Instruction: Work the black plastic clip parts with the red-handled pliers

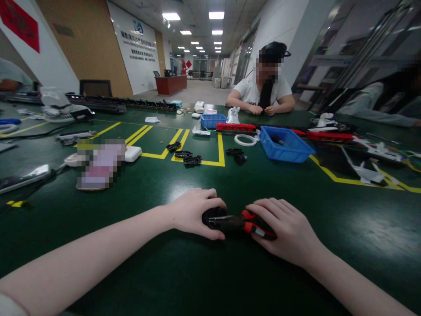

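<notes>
My left hand [194, 213] is closed over a small black plastic part [210, 216] on the green table [184, 272]. My right hand [286, 228] grips the red-and-black handles of a pair of pliers [245, 223]. The pliers' jaws point left and reach the black part under my left fingers. Both hands rest low on the table near its front middle. Most of the black part is hidden by my fingers.
Several loose black parts [187, 157] lie inside yellow floor-tape lines [184, 156] further back. A blue bin [285, 145] stands at the right, a smaller blue bin [213, 120] behind it. Phones and a white box lie at left. A person [261, 90] sits across the table.
</notes>
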